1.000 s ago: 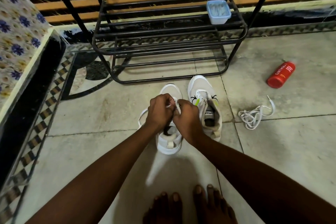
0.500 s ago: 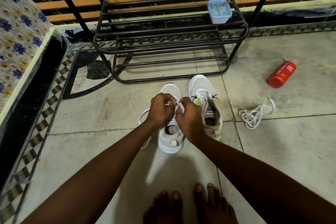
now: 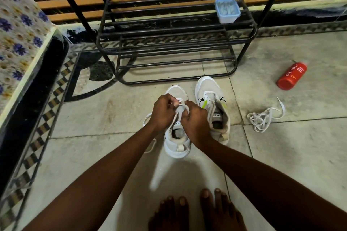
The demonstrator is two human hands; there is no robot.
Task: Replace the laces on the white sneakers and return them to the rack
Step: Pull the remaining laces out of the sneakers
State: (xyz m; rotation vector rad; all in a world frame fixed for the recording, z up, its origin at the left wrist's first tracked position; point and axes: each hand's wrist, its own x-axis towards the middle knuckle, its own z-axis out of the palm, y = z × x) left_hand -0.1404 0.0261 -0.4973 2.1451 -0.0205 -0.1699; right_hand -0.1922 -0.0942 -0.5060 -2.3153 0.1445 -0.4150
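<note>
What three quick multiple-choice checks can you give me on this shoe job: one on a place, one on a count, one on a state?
1. Where does the red bottle lie?
A. On a shelf of the rack
B. On the floor, right of the rack
C. Inside a sneaker

2. How many white sneakers stand on the floor?
A. One
B. Two
C. Three

3. What are the left hand and right hand doing?
A. Both pinch the lace over one sneaker
B. Both rest flat on the floor
C. Both hold the red bottle

Answers:
1 B: the bottle lies on its side on the tiles beside the rack.
2 B: one sneaker sits under the hands, the other beside it.
3 A: curled fingers of both hands grip the lace above that sneaker's tongue.
</note>
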